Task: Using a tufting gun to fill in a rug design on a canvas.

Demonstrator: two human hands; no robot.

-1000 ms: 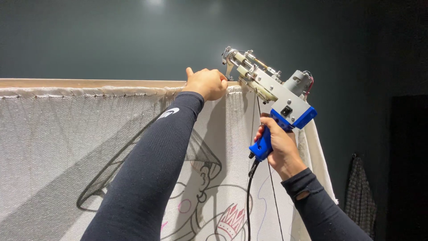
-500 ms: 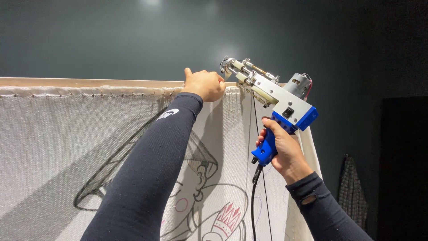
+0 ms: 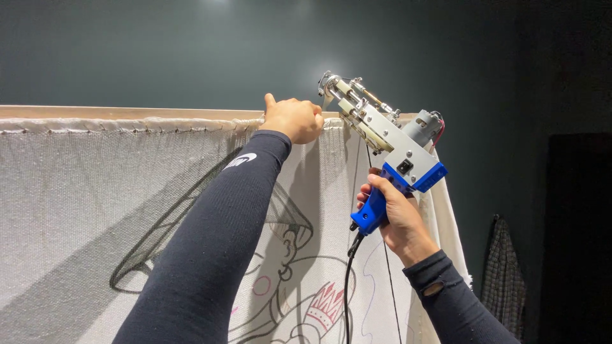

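White cloth (image 3: pixel 95 191), coarse in weave, hangs stretched from a wooden frame (image 3: pixel 127 113) whose top rail runs across the view; its lower part and left side are cut off by the picture's edge. A line drawing (image 3: pixel 287 255) in black shows on the cloth (a figure with a wide hat, it seems, with touches of pink and red), but the left forearm covers the middle of it and the bottom runs out of view.

The left hand (image 3: pixel 293 119) is raised to the top rail, fingers curled over the cloth's edge there. What the fingertips pinch cannot be made out, since they lie behind the knuckles. Its dark sleeve (image 3: pixel 210 255) fills the lower centre.

The right hand (image 3: pixel 395 220) is wrapped tight around the blue grip of a tufting gun (image 3: pixel 389 137), held up just right of the left hand, with its metal nose tilted up and leftward near the rail. Whether the tip touches the cloth cannot be told; glare from a light on the dark wall (image 3: pixel 159 51) washes out that spot. A black cord (image 3: pixel 347 286) drops from the grip's base and leaves the frame at the bottom.

At the far right, a checked fabric (image 3: pixel 503 274) hangs in deep shadow, barely legible.
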